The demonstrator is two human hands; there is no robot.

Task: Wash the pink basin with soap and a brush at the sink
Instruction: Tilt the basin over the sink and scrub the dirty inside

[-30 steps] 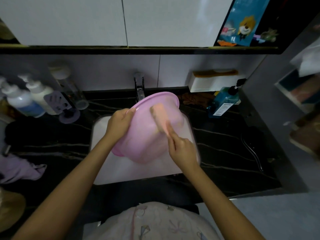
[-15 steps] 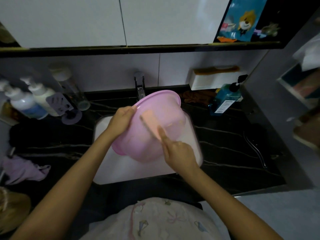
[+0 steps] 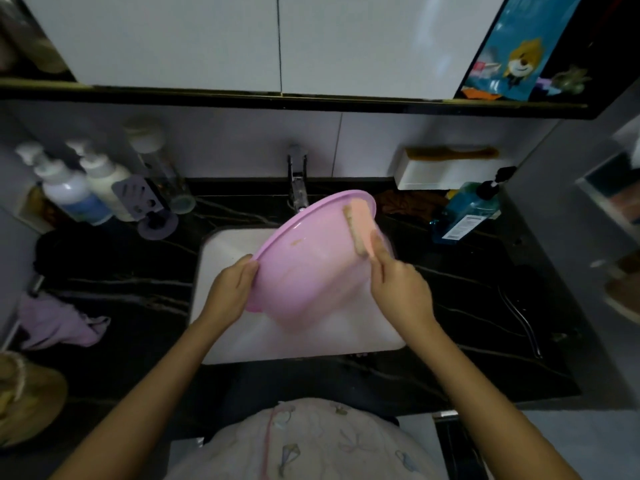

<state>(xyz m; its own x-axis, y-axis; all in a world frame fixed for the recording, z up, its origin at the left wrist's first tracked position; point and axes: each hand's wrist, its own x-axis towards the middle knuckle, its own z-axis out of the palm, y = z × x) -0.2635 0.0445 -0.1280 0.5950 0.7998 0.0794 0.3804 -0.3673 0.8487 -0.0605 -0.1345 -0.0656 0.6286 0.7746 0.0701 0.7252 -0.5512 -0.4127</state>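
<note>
A pink basin is held tilted over the white sink, its underside turned toward me and its rim up near the tap. My left hand grips the rim on the basin's left side. My right hand holds a pale pink brush by its handle, forefinger laid along it. The bristles press on the basin's outer wall close to the upper right rim.
A chrome tap stands behind the basin. White pump bottles and a purple holder crowd the left of the black counter; a blue soap dispenser sits right. A lilac cloth lies at the left edge.
The brush has swept from the middle of the basin's outer wall up and right toward the rim. The basin has turned, and my left hand's grip sits lower on the left rim.
</note>
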